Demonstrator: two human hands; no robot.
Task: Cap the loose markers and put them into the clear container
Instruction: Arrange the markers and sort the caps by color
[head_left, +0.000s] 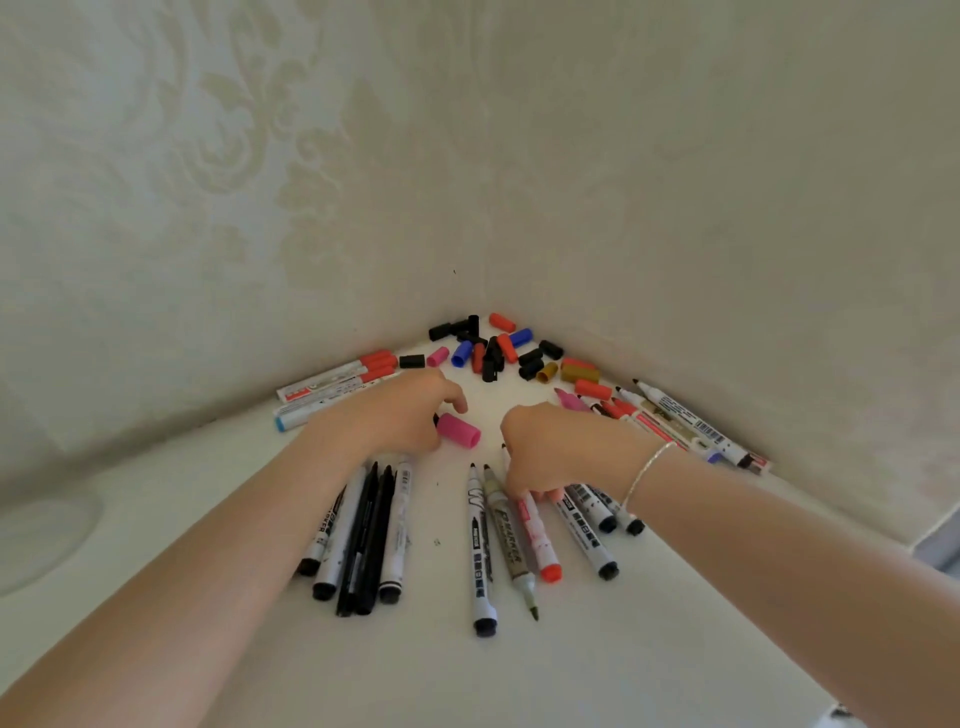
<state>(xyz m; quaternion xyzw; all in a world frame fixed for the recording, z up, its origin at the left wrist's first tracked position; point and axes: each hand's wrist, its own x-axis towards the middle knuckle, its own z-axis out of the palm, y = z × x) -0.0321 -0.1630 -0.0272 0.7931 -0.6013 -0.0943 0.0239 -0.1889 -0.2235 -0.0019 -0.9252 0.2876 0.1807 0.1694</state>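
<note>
White tabletop (441, 670): left hand (400, 415) pinches a pink cap (458, 430); right hand (550, 447) grips a red marker (540, 540).

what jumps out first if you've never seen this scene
The left hand holding a bright pink plastic cap at the centre, with the right hand on uncapped markers beside it. Behind, a heap of loose black, red and blue caps fills the wall corner.

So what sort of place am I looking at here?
Probably a room in a home: a white tabletop pushed into a corner, damask-patterned wallpaper on the wall, loose markers and caps spread out.
</note>
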